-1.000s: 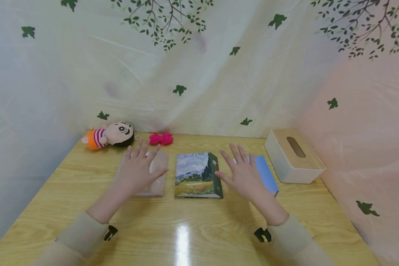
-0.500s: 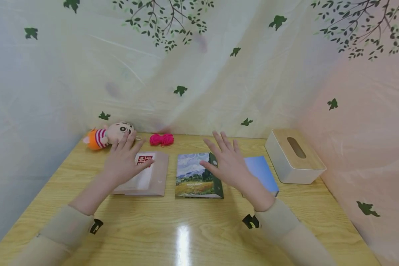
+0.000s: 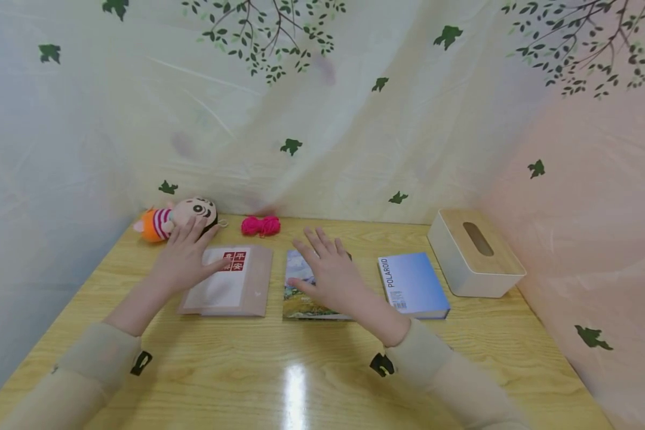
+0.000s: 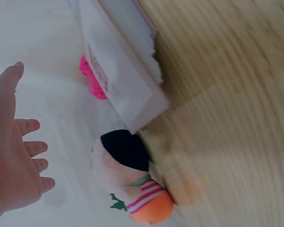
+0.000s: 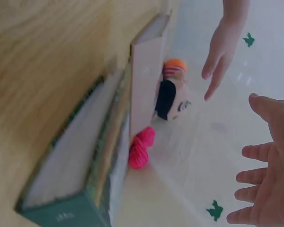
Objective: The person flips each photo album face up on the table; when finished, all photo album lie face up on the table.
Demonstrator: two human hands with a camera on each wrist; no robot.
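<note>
My left hand (image 3: 185,260), fingers spread, hovers over the left part of a pale pink album (image 3: 257,283) with a white panel and red squares. In the left wrist view that hand (image 4: 19,156) holds nothing. My right hand (image 3: 330,272) is held with spread fingers above a photo album (image 3: 306,307) with a painted landscape cover, hiding much of it. The right wrist view shows the album's dark green spine (image 5: 61,215) and, beyond it, the pink album (image 5: 146,80). A blue album (image 3: 416,283) marked POLAROID lies to the right, apart from both hands.
A plush doll (image 3: 158,224) lies at the back left, beside a bundle of pink yarn (image 3: 260,225). At the back right stands a tissue box (image 3: 478,257) with a wooden lid. A printed cloth (image 3: 333,119) hangs behind the wooden table (image 3: 236,370).
My right hand has moved left from near the blue album to above the landscape album, uncovering the blue one. My left hand has shifted left, exposing more of the pink album.
</note>
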